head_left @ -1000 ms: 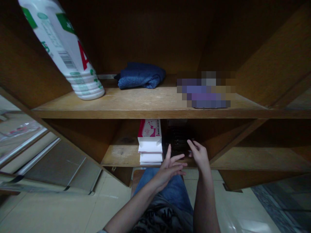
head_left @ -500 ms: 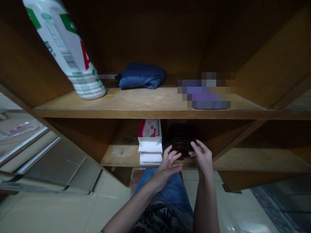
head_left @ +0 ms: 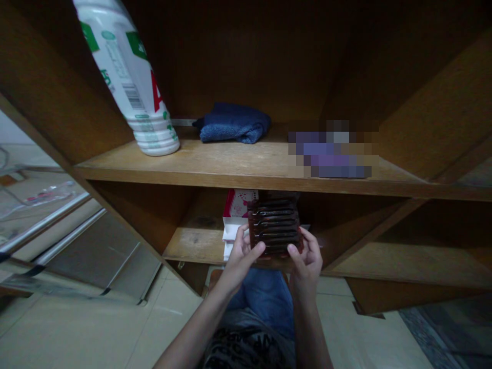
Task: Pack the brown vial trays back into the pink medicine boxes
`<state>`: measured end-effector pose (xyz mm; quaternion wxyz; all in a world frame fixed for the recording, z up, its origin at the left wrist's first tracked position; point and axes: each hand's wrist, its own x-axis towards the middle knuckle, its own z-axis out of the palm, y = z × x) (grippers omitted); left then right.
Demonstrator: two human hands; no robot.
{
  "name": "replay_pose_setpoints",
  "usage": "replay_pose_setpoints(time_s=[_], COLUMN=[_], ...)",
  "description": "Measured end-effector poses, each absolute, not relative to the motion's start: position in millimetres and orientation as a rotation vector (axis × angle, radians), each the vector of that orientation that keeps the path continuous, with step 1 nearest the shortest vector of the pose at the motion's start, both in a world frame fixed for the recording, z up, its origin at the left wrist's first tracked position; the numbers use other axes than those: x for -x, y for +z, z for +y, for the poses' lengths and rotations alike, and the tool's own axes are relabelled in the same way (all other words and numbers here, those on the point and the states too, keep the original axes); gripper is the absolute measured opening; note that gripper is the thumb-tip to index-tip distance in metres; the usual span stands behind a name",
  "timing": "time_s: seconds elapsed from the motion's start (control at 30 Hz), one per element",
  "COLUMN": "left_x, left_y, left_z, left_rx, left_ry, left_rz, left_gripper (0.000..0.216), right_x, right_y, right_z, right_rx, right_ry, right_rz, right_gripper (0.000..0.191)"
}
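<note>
A strip of dark brown plastic ampoules (head_left: 274,225), joined side by side in a ridged block, is held up in front of the lower shelf. My left hand (head_left: 241,259) grips its left edge, thumb on the near face. At the lower right corner, my right hand (head_left: 308,260) pinches the strip between thumb and fingers. Partly hidden behind the strip and my left hand, an open white and pink cardboard box (head_left: 233,206) lies on the lower shelf, its white flaps towards me.
On the upper shelf (head_left: 230,159) stand a white bottle (head_left: 132,87) at left and a folded blue towel (head_left: 235,123). A blurred-out purplish item (head_left: 330,154) lies to the right. A wooden divider (head_left: 376,230) bounds the lower compartment at right.
The ampoule strip has come up and left out of the shadowed compartment, now facing me. My left hand, spread beside it before, has closed on its left edge. The view has shifted slightly.
</note>
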<state>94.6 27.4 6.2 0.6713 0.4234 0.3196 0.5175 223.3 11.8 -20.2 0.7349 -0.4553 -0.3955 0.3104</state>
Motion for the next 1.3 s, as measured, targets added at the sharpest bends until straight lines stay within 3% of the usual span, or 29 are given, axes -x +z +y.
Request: replay_pose_setpoints(time_s=[0.23,0.43,0.67,0.87,1.3], left_x=[-68,-48,-30,-35,-28], left_y=[17,36,49,61,57], left_z=[43,61,79,77,59], left_rx=[-1.268,-1.568,-1.786,-2.077,-2.012], left_ry=[1.158,1.035,0.955,1.0,1.136], left_rz=[0.913,0.839,0.768,0.544,0.611], left_gripper=[0.052,0.052,0.052,0.037,0.052], right_x=[-217,-223,-235,-241,-225], right_y=[-17,-1,12,40,21], right_z=[20,47,55,45,36], right_rx=[0.943,0.952,1.028,0.875,0.773], right_ry=[1.106,1.074,0.794,0.437,0.872], right_rz=[-1.021,-1.383,-1.634,-1.884,-1.68], right_gripper=[0.082,0.063,0.068,0.039,0.038])
